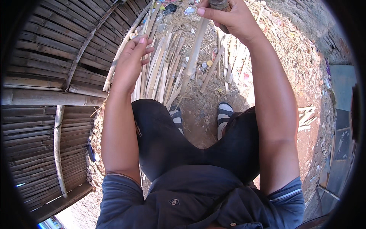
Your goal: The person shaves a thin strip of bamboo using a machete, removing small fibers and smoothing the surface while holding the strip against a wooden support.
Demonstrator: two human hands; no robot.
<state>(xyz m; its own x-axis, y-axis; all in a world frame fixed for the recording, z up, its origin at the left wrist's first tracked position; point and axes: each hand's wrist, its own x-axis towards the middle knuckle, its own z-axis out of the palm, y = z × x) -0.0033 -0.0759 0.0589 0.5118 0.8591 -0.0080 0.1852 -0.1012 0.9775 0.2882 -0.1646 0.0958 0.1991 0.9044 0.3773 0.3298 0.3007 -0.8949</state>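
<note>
My right hand (238, 19) is raised at the top of the view, its fingers wrapped round a thick, brownish, round handle (220, 5). What the handle belongs to is cut off or hidden by the hand. Below that hand a long, flat, pale strip (195, 57) slants down towards my feet; whether it joins the handle I cannot tell. On the left, my left hand (131, 57) hovers with fingers loosely bent and apart, nothing visible in them. Split bamboo strips (162, 66) lie in a bundle on the ground just beyond it.
A wall of bamboo slats (45, 49) rises along my left side. More split strips (236, 61) lie right of centre among straw and litter. My sandalled feet (225, 114) rest on the dirt between my knees. Grey-blue panels (343, 114) stand at the far right.
</note>
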